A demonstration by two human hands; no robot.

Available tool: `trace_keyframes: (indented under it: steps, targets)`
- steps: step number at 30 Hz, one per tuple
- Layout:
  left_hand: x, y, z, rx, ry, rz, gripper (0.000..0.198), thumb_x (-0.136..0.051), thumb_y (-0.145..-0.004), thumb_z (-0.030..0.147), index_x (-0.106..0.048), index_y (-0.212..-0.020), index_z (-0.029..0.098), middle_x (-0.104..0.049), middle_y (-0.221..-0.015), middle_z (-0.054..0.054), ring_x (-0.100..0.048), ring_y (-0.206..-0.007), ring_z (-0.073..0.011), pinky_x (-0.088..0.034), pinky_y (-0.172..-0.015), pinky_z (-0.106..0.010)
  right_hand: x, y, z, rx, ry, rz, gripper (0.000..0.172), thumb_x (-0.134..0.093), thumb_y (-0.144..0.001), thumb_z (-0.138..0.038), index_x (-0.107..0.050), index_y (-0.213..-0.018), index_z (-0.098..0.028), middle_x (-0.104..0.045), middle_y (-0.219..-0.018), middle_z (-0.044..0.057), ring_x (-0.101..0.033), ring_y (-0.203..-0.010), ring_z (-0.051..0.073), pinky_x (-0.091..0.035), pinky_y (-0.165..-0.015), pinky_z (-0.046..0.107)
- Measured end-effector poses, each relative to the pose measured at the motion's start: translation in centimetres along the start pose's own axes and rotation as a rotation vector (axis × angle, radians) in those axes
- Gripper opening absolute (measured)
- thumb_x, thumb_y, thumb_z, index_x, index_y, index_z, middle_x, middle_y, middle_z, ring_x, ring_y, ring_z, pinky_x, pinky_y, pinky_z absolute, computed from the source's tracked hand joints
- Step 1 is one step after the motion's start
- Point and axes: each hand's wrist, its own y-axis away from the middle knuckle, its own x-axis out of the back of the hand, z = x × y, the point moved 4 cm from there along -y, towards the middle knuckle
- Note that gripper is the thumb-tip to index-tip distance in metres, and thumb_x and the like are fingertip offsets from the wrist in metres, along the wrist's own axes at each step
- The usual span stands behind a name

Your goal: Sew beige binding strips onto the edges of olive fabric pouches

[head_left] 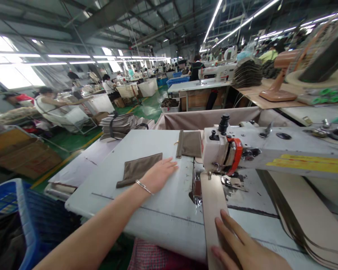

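My left hand lies flat on the white sewing table, its heel touching a brown fabric piece; a bracelet circles the wrist. My right hand presses down on a long tan strip that runs up under the presser foot of the sewing machine. A second brown fabric piece lies beside the machine head. Both hands are flat with fingers extended, gripping nothing.
A stack of long tan strips lies at the right. A blue crate stands at the lower left, cardboard boxes behind it. Stacked pieces sit beyond the table. Other people work at distant tables.
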Motion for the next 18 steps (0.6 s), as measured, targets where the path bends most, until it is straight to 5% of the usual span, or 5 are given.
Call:
trace_keyframes:
  steps: [2, 5, 9, 13, 18]
  targets:
    - [0.7, 1.6, -2.9, 0.09, -0.019, -0.041, 0.029, -0.055, -0.088, 0.018, -0.06, -0.117, 0.023, -0.055, -0.133, -0.006, -0.037, -0.135, -0.0234, -0.031, -0.112, -0.046, 0.9, -1.7, 0.6, 0.073, 0.059, 0.027, 0.031, -0.045, -0.091, -0.034, -0.065, -0.115, -0.028, -0.064, -0.119, 0.004, -0.068, -0.082, 0.02, -0.058, -0.066, 0.032]
    - [0.8, 3.2, -4.5, 0.181, -0.019, -0.01, 0.043, -0.065, -0.083, 0.033, -0.057, -0.121, 0.018, -0.051, -0.134, -0.013, -0.044, -0.127, -0.0295, -0.037, -0.105, -0.048, 1.0, -4.7, 2.0, 0.143, 0.091, 0.035, 0.027, -0.044, -0.092, -0.023, -0.067, -0.105, -0.024, -0.068, -0.106, 0.005, -0.063, -0.093, 0.021, -0.053, -0.083, 0.04]
    - [0.6, 4.7, -2.0, 0.236, 0.025, 0.046, 0.036, -0.057, -0.089, 0.037, -0.058, -0.117, 0.015, -0.054, -0.127, -0.014, -0.05, -0.119, -0.0283, -0.038, -0.103, -0.048, -0.8, -7.3, 4.1, 0.136, 0.086, 0.057, 0.032, -0.044, -0.091, -0.019, -0.06, -0.119, -0.02, -0.063, -0.116, 0.008, -0.057, -0.104, 0.023, -0.046, -0.089, 0.042]
    - [0.7, 6.2, 1.8, 0.137, 0.432, -0.036, 0.022, -0.048, -0.095, 0.036, -0.064, -0.1, 0.022, -0.065, -0.105, -0.003, -0.06, -0.1, -0.0163, -0.047, -0.091, -0.03, -2.1, -7.4, 4.9, 0.115, 0.06, 0.072, 0.035, -0.043, -0.09, -0.016, -0.057, -0.122, -0.02, -0.06, -0.12, 0.008, -0.055, -0.106, 0.022, -0.043, -0.09, 0.041]
    - [1.3, 4.9, 0.0, 0.271, 0.341, 0.138, 0.027, -0.04, -0.097, 0.031, -0.061, -0.112, 0.023, -0.064, -0.111, -0.004, -0.058, -0.103, -0.0179, -0.045, -0.095, -0.034, -2.2, -7.0, 4.7, 0.095, 0.048, 0.068, 0.04, -0.043, -0.09, -0.017, -0.051, -0.13, -0.02, -0.055, -0.13, 0.009, -0.051, -0.112, 0.023, -0.041, -0.091, 0.042]
